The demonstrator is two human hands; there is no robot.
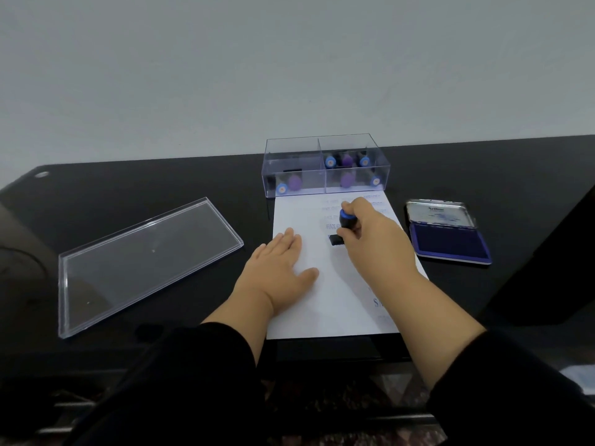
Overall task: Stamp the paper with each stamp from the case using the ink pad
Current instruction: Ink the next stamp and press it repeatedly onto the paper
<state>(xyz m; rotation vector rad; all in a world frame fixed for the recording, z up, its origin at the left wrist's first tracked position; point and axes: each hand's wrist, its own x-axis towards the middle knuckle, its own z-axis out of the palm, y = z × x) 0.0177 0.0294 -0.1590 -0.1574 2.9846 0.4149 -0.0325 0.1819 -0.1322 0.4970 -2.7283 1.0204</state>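
A white sheet of paper (325, 304) lies on the black table, with several faint blue stamp marks near its far right part. My right hand (370, 233) grips a black stamp with a blue cap (346, 220), its base pressed down on the paper. My left hand (280, 268) lies flat on the paper's left side, fingers spread. Behind the paper stands a clear plastic case (325, 165) with two compartments holding several blue and purple stamps. An open blue ink pad (449, 241) sits right of the paper, its metal lid raised.
The case's clear lid (145, 265) lies flat on the table to the left. The black table (161, 185) ends at a pale wall behind. A dark object (547, 268) stands at the right edge.
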